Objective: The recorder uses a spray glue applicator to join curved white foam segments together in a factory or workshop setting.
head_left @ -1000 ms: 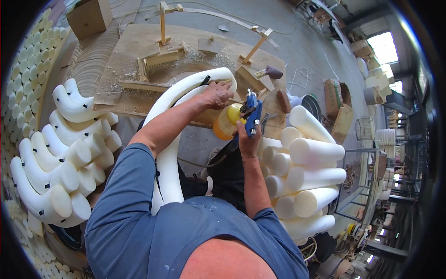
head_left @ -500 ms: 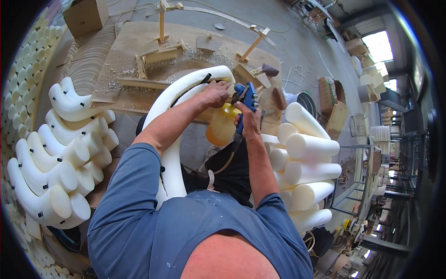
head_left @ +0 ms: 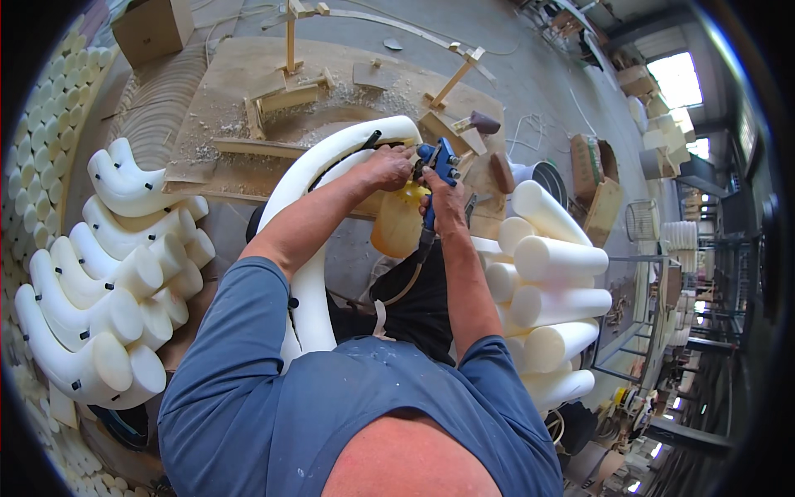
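A long white foam tube [head_left: 310,178], bent into an arch, lies in front of me over the edge of a sawdust-covered wooden workbench [head_left: 240,91]. My left hand [head_left: 385,166] presses on the upper end of the tube. My right hand [head_left: 443,203] grips a blue spray gun [head_left: 439,161] with a translucent yellow cup [head_left: 397,224] hanging under it and a hose trailing down. The gun's nozzle sits close to my left hand at the tube's end.
Curved white foam pieces [head_left: 108,273] are stacked at my left. Straight white foam cylinders [head_left: 546,290] are piled at my right. Wooden jig blocks and sticks [head_left: 286,91] stand on the bench, a hammer [head_left: 476,124] lies at its right, and a cardboard box [head_left: 153,25] sits far left.
Both hands and the spray gun have shifted up and left along the arch toward the tube's upper end. The yellow cup moved with them.
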